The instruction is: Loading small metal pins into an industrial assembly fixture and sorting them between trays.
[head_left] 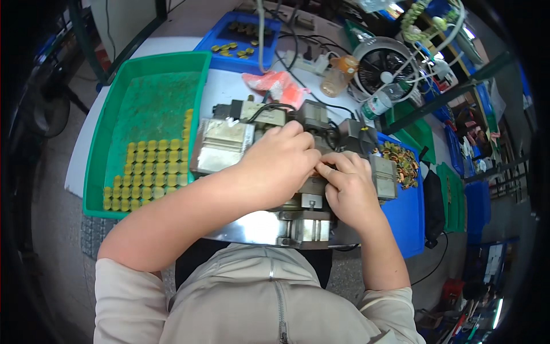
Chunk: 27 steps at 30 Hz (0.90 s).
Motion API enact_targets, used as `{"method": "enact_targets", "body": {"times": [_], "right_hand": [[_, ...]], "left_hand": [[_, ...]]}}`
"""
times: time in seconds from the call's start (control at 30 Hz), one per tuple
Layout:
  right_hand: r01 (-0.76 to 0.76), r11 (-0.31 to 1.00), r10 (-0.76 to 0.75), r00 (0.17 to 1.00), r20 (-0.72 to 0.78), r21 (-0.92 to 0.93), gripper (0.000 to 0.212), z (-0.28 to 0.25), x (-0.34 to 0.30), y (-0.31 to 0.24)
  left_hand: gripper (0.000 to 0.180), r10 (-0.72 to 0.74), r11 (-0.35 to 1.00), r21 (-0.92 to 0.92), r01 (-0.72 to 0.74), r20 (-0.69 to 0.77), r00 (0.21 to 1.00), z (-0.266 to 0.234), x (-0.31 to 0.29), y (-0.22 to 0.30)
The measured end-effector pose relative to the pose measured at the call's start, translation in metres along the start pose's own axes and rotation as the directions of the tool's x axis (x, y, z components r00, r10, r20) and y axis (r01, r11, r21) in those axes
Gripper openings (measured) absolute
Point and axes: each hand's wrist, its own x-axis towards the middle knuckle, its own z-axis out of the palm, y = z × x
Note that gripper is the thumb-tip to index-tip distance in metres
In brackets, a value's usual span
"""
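Observation:
My left hand [282, 163] reaches over the middle of a metal machine fixture [312, 229], its fingers curled and pressed together. From the right, my right hand [350, 182] meets it there, thumb and forefinger pinched close to the left fingertips. Whatever lies between the fingers is too small and too covered to make out. Metal blocks surround both hands: a large silver block [223, 146] beside my left wrist and a smaller one [384, 178] just right of my right hand. Black cables [269, 108] run along the fixture's far side.
At left, a green tray [204, 74] holds rows of short yellow cylinders [154, 166]. A blue tray [209, 43] with loose yellow pieces stands farther back. At right, a blue bin [401, 223] carries small copper-coloured parts [404, 163]. Behind are a pink-white cloth [278, 86], bottles [378, 104] and a fan [387, 69].

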Motion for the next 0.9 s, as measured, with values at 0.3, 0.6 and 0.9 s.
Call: {"method": "enact_targets", "body": {"times": [0.3, 0.6, 0.9], "right_hand": [[-0.493, 0.839, 0.541, 0.720, -0.434, 0.228, 0.029, -0.044, -0.092, 0.120], [-0.907, 0.409, 0.905, 0.389, -0.173, 0.103, 0.037, 0.026, -0.149, 0.208], [-0.922, 0.387, 0.885, 0.371, -0.281, 0.003, 0.045, 0.057, -0.139, 0.227]], "left_hand": [[0.024, 0.034, 0.994, 0.081, -0.070, 0.383, 0.923, 0.020, 0.035, -0.002], [0.024, -0.022, 0.999, 0.046, 0.000, 0.467, 0.884, 0.021, 0.041, 0.001], [0.024, -0.031, 0.994, 0.105, -0.024, 0.492, 0.870, 0.020, 0.043, 0.005]]}}
